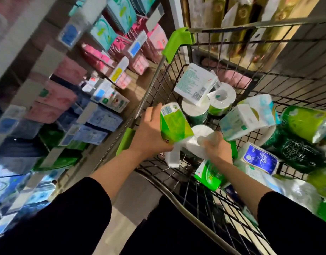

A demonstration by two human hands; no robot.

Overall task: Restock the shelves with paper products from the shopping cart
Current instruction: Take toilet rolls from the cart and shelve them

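Stocked store shelves (70, 100) stand left of the black wire shopping cart (269, 85); over it, the left hand (151, 133) grips a green-and-white tissue pack (174, 124), long axis pointing away, nearer the shelves; the right hand (218, 150) clutches crumpled white wrapping (195, 144).

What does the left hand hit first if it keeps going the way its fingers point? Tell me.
The left hand, gripping a green tissue pack, points up and away along the cart's left side. Probably the cart's wire wall near the green corner guard; depth is unclear, so it might pass above the rim.
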